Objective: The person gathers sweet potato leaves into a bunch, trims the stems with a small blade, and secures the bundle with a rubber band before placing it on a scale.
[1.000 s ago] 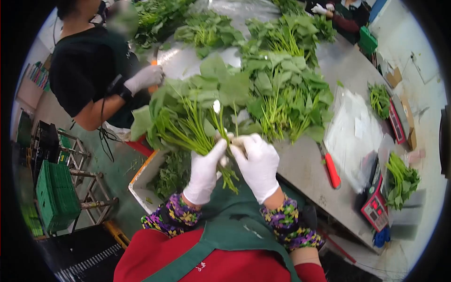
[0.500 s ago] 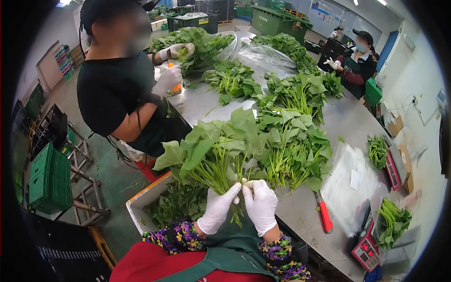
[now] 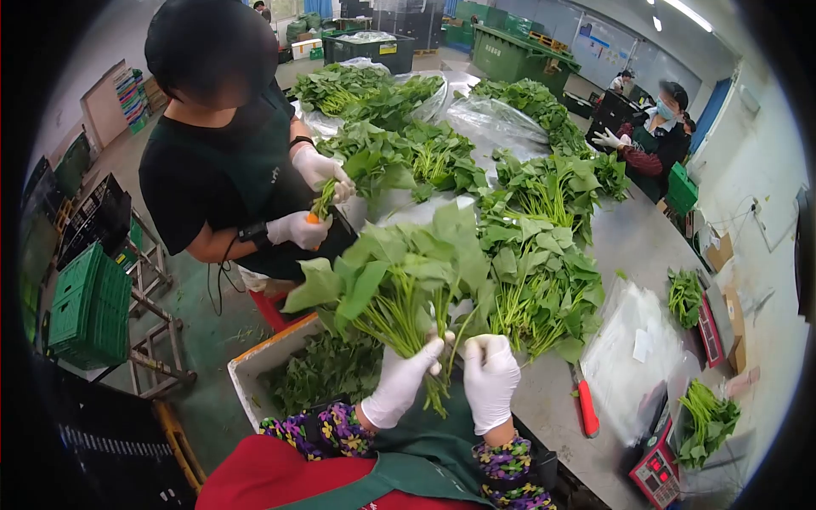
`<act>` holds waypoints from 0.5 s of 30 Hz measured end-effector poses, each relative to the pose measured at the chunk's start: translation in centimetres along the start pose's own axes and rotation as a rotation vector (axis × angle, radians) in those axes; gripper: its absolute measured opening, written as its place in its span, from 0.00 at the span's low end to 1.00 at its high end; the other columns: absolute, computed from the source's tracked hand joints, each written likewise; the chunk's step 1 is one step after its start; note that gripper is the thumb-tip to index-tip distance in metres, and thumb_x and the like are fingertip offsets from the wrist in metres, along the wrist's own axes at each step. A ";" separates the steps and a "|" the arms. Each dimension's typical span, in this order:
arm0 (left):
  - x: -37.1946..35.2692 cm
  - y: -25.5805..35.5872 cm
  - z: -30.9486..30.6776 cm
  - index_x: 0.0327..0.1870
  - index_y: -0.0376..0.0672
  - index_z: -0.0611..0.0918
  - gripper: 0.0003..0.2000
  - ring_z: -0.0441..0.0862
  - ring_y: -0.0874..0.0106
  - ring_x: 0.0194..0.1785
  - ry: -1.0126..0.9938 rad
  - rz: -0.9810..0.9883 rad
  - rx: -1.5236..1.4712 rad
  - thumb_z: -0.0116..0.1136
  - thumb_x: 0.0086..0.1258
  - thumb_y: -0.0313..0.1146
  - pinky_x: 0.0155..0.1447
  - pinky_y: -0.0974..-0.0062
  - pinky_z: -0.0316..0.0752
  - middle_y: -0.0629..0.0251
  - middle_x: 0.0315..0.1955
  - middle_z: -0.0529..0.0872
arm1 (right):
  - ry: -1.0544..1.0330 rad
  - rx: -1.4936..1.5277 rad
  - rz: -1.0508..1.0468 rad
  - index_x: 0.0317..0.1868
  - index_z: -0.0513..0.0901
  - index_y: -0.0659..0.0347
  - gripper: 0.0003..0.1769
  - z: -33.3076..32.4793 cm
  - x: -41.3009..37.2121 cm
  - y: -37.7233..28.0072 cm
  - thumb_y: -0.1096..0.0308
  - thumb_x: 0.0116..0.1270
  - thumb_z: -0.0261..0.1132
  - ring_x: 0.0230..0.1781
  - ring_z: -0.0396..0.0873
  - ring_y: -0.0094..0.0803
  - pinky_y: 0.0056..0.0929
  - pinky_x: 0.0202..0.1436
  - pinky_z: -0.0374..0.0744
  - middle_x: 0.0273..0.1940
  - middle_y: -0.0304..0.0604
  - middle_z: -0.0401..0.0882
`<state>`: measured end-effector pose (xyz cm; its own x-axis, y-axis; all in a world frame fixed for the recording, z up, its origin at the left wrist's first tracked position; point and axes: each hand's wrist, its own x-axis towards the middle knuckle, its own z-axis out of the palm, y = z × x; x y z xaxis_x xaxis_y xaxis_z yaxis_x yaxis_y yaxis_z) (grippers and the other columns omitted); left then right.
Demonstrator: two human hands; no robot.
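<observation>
1. Close in front of my chest, at the near edge of the counter, both my hands are up, in white gloves.
2. My left hand is closed tight around the stems of a bunch of greens. The leaves fan out toward 12 and 10 o'clock, and the cut ends stick out below my fist.
3. My right hand sits just beside it at 3 o'clock, with the fingers curled in and the thumb by a thin stem. The glove hides the tips, so I cannot tell whether it pinches that stem or only touches it.
4. I hold the bunch of greens up in the air, resting on nothing, above the near edge of the counter.
5. At 8 o'clock from my left hand, lower down, stands a white bin with loose leaves in it.
6. At 1 o'clock from my hands, a pile of greens lies on the counter, stems toward me.
7. At 4 o'clock from my right hand lies a red-handled knife. Clear plastic bags are just beside it at 2 o'clock, and a red scale is farther out at 5 o'clock.
8. At 11 o'clock a co-worker in a black top stands at the counter, gloved hands on a small bunch.
9. At 9 o'clock, well apart from us, a green crate sits on a metal rack.
</observation>
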<state>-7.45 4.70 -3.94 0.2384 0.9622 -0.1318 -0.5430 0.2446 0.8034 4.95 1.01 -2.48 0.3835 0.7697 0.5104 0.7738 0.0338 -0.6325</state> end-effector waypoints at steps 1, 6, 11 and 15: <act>0.5 0.5 -0.3 0.46 0.39 0.78 0.09 0.74 0.83 0.24 -0.011 0.006 0.066 0.60 0.67 0.25 0.28 0.85 0.71 0.68 0.33 0.83 | -0.042 0.072 0.056 0.30 0.78 0.59 0.06 -0.3 0.1 0.5 0.68 0.64 0.61 0.27 0.77 0.44 0.40 0.31 0.73 0.28 0.46 0.77; 2.3 1.8 -0.7 0.50 0.42 0.76 0.11 0.72 0.82 0.23 0.054 -0.002 -0.075 0.59 0.69 0.30 0.30 0.78 0.74 0.64 0.41 0.84 | -0.306 0.288 0.296 0.39 0.80 0.68 0.08 -1.5 -0.3 1.6 0.70 0.67 0.59 0.30 0.77 0.27 0.25 0.37 0.75 0.29 0.45 0.80; 2.6 1.0 -1.6 0.52 0.43 0.77 0.11 0.71 0.83 0.23 0.053 -0.011 -0.146 0.57 0.71 0.30 0.32 0.80 0.74 0.57 0.45 0.84 | -0.415 0.520 0.229 0.44 0.82 0.63 0.10 -0.2 -1.8 2.3 0.67 0.66 0.63 0.26 0.74 0.24 0.23 0.34 0.74 0.34 0.38 0.79; 3.0 0.4 -2.0 0.52 0.43 0.77 0.11 0.71 0.83 0.23 0.028 -0.021 -0.129 0.57 0.71 0.30 0.32 0.80 0.74 0.57 0.45 0.84 | -0.464 0.505 0.268 0.43 0.82 0.62 0.09 -0.2 -1.6 1.2 0.70 0.64 0.65 0.25 0.73 0.20 0.22 0.32 0.73 0.32 0.38 0.77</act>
<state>-8.57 7.94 -5.23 0.2289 0.9593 -0.1656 -0.6376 0.2763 0.7191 5.40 -0.27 -3.97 0.1875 0.9796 0.0720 0.3140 0.0097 -0.9494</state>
